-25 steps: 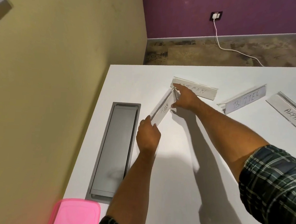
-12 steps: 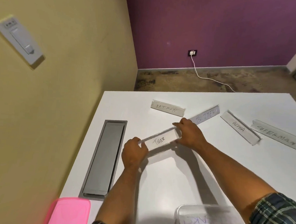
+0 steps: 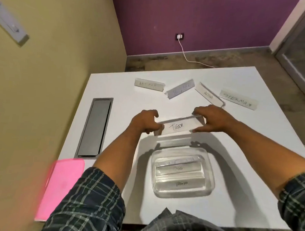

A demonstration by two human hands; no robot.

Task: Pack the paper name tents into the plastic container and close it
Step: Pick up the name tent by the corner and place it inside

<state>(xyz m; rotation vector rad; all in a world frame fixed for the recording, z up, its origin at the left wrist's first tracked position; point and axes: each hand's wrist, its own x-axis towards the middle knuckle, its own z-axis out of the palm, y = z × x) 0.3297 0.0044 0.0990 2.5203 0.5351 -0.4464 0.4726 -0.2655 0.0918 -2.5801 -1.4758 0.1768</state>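
Note:
I hold a white paper name tent marked TIGER [image 3: 178,126] above the white table, my left hand [image 3: 145,121] pinching its left end and my right hand [image 3: 211,119] its right end. Just in front of it, nearer to me, stands the clear plastic container [image 3: 210,174], open, with name tents lying inside; one reads PANDA. Several more name tents lie in a row at the far side: BATMAN [image 3: 149,84], a bluish one [image 3: 181,91], ALPHA [image 3: 208,95] and SUPERMAN [image 3: 238,102]. A pink lid [image 3: 61,186] lies at the table's near left corner.
A grey metal cable hatch [image 3: 95,128] is set into the table [image 3: 251,175] on the left. A beige wall runs close along the left edge. A white cable [image 3: 187,56] crosses the floor from a socket in the purple wall.
Both hands lifted the TIGER tent off the far table and brought it toward me, turning it level. The view dropped, so the clear container and pink lid now show fully.

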